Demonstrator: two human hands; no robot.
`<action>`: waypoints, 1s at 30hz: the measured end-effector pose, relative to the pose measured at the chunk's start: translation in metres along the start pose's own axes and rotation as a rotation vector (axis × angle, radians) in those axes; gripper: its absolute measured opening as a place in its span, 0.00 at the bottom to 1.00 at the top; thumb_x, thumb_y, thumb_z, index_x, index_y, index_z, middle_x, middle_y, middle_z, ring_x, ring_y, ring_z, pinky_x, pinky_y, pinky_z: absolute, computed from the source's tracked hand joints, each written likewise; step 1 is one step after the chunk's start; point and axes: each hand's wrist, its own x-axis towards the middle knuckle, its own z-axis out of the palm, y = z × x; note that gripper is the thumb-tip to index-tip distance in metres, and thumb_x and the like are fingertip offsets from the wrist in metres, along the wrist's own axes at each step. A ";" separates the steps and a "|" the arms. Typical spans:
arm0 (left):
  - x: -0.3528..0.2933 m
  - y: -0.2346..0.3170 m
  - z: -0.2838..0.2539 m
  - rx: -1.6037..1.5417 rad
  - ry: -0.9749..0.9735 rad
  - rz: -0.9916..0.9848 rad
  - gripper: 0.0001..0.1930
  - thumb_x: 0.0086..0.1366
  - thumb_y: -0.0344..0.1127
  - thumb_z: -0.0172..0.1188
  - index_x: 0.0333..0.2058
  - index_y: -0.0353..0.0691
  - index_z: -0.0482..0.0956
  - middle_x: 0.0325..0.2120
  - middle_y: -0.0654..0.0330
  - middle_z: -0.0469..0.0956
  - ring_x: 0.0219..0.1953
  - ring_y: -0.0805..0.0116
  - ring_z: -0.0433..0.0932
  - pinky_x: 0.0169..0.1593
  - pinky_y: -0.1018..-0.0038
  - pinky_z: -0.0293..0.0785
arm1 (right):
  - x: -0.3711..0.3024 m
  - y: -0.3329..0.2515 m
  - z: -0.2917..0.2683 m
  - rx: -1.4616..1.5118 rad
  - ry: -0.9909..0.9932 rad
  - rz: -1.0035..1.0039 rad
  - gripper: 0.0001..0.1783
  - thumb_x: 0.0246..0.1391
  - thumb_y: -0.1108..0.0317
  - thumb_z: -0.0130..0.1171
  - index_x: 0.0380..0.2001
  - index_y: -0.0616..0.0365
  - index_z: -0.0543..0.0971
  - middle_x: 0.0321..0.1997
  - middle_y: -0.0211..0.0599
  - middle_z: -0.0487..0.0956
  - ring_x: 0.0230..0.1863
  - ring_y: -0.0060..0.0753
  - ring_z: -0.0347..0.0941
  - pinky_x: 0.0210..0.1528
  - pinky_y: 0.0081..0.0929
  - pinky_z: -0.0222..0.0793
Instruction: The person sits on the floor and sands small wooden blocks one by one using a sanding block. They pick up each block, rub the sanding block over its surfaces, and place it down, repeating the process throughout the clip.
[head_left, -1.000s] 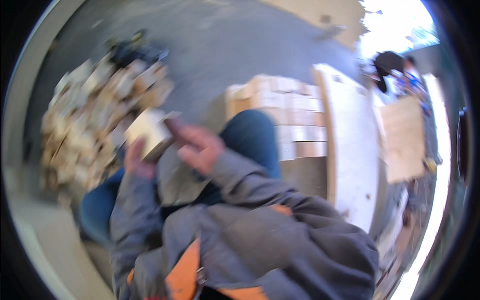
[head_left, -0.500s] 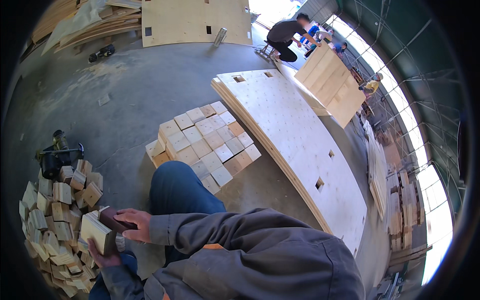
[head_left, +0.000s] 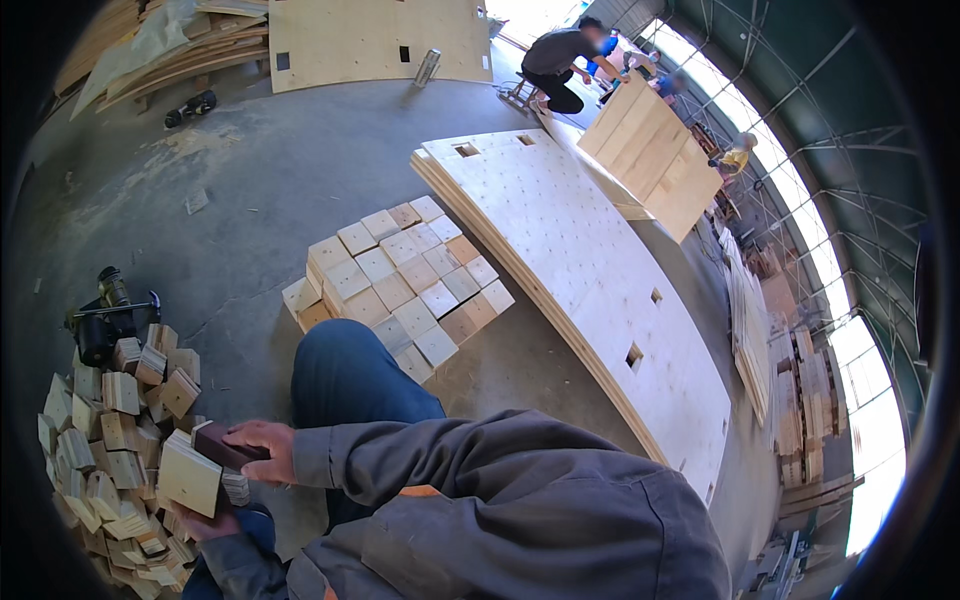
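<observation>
A pale plywood block [head_left: 188, 478] rests in my left hand [head_left: 207, 524], whose fingers wrap its lower edge and are partly hidden beneath it. Against the block's upper edge lies a dark brown sanding block [head_left: 222, 446], gripped from above by my right hand [head_left: 264, 450]. Both hands are low at the left, beside my bent knee [head_left: 355, 375]. Close by on the left is a heap of loose wooden blocks [head_left: 122, 430].
Neat rows of wooden blocks [head_left: 395, 290] stand past my knee. Large plywood sheets [head_left: 570, 250] lie stacked to their right. A black power tool [head_left: 105, 320] sits behind the heap, another tool [head_left: 190, 108] farther off. A person [head_left: 560, 65] bends over a panel [head_left: 650, 150] at the back.
The plywood block has tipped so that its broad face shows more. The sanding block has shifted slightly along its upper edge. My view has turned a little.
</observation>
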 end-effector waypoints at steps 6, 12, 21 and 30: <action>0.028 0.004 -0.048 0.030 0.127 -0.044 0.27 0.70 0.51 0.47 0.59 0.39 0.68 0.55 0.53 0.74 0.56 0.54 0.73 0.59 0.57 0.71 | 0.001 -0.009 0.004 0.109 -0.059 0.024 0.34 0.51 0.66 0.64 0.63 0.57 0.69 0.68 0.52 0.62 0.63 0.51 0.67 0.62 0.40 0.66; 0.067 0.007 -0.104 0.087 -0.222 -0.027 0.24 0.69 0.45 0.49 0.57 0.36 0.70 0.53 0.51 0.75 0.54 0.55 0.75 0.59 0.59 0.72 | 0.000 -0.022 -0.002 0.165 -0.079 0.064 0.34 0.52 0.65 0.64 0.63 0.58 0.69 0.68 0.51 0.62 0.63 0.50 0.67 0.63 0.39 0.65; 0.091 0.004 -0.114 1.114 -0.439 0.636 0.24 0.60 0.29 0.63 0.55 0.33 0.69 0.51 0.50 0.77 0.52 0.59 0.78 0.55 0.67 0.75 | 0.005 -0.006 -0.003 0.067 -0.047 -0.043 0.35 0.50 0.63 0.65 0.62 0.57 0.69 0.67 0.51 0.65 0.66 0.51 0.64 0.66 0.40 0.60; 0.043 0.008 -0.070 1.853 -0.347 1.045 0.21 0.55 0.37 0.67 0.48 0.39 0.79 0.46 0.51 0.80 0.50 0.51 0.78 0.55 0.59 0.72 | 0.004 -0.002 -0.002 0.064 -0.038 -0.046 0.35 0.49 0.63 0.66 0.62 0.57 0.70 0.66 0.52 0.65 0.65 0.51 0.65 0.66 0.39 0.61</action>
